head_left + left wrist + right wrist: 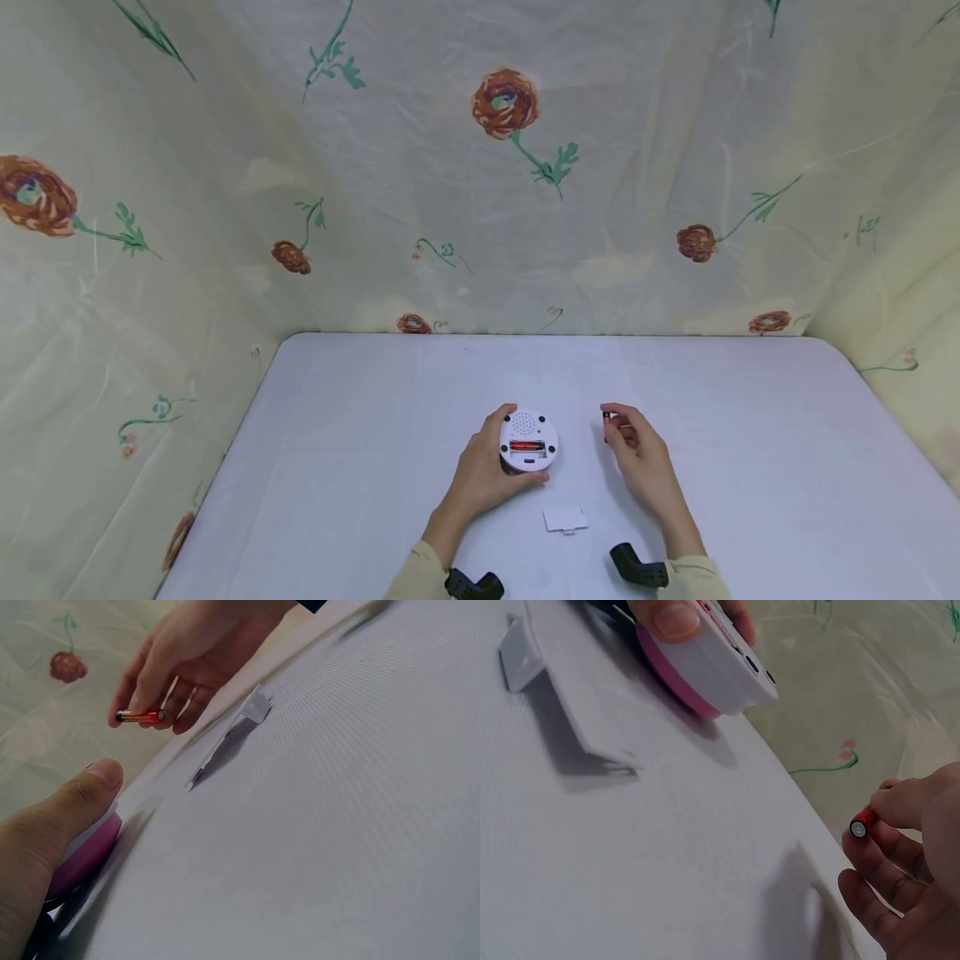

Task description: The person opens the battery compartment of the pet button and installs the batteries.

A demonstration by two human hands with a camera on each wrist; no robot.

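A round white device (523, 426) with a pink lower part is gripped at its left side by my left hand (480, 468), thumb and fingers around the rim. Its underside faces up, with small dark feet, speaker holes and an uncovered battery compartment. Inside that compartment a red battery (527, 446) is visible. To the right, my right hand (641, 462) pinches another red and black battery (140, 716) between thumb and fingertips, above the table and apart from the device. Between the hands, nearer the person, a white battery cover (566, 521) lies on the table.
A white cloth covers the table (360, 417). Behind it and at the sides hangs a pale curtain (420, 167) printed with brown flowers. Black wrist-worn devices (637, 567) sit at both cuffs.
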